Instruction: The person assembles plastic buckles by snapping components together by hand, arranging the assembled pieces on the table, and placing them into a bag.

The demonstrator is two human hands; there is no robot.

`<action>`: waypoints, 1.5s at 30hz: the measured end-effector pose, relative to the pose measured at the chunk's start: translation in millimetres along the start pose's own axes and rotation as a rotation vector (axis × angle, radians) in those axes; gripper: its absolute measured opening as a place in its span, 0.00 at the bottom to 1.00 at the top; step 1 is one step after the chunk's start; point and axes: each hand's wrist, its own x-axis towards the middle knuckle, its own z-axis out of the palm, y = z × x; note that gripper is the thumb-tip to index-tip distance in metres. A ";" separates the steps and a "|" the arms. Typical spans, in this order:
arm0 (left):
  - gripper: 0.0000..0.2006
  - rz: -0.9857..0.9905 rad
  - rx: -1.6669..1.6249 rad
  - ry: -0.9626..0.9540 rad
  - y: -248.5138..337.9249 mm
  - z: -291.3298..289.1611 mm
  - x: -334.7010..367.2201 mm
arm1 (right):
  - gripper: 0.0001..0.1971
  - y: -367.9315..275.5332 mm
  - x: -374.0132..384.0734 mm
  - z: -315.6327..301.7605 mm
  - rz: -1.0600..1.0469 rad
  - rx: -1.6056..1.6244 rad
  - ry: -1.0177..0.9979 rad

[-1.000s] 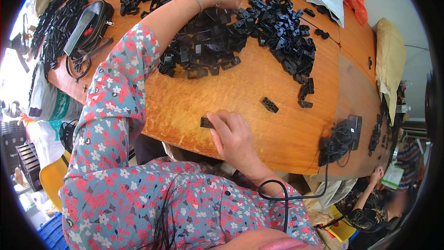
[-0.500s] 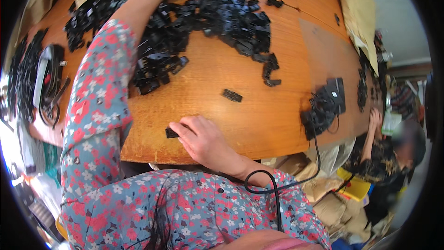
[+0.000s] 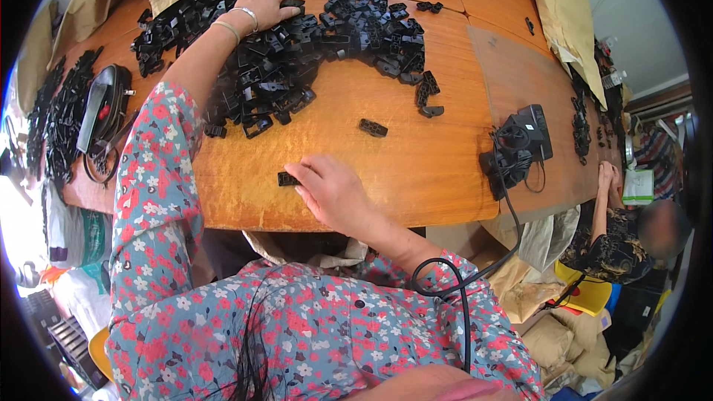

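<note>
From where I'm standing, the right hand (image 3: 332, 191) has a black piece (image 3: 287, 179) pinched near the front edge of the table (image 3: 431, 186). The left hand (image 3: 264, 7) is on the big pile (image 3: 271, 70), can't tell if it's gripping anything. Decent room between pile and edge, one loose piece (image 3: 373, 128) there.

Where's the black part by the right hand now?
In the head view, the part is left of centre, at the fingers of the right hand, between the pile and the near table edge.
</note>
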 end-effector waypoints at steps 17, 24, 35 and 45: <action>0.28 0.109 -0.142 0.388 41.3 50.5 -216.9 | 0.19 -47.0 -68.6 21.5 0.034 -0.055 0.025; 0.20 0.237 -0.257 0.646 39.5 31.0 -248.9 | 0.16 -39.0 -57.5 -3.4 0.033 -0.170 0.043; 0.13 0.283 -0.618 0.549 157.3 48.4 -432.1 | 0.15 -3.1 -88.1 -42.6 0.355 -0.556 0.069; 0.13 0.069 -0.719 0.609 162.5 38.0 -412.3 | 0.13 -15.4 -102.0 -28.5 0.183 -0.467 0.174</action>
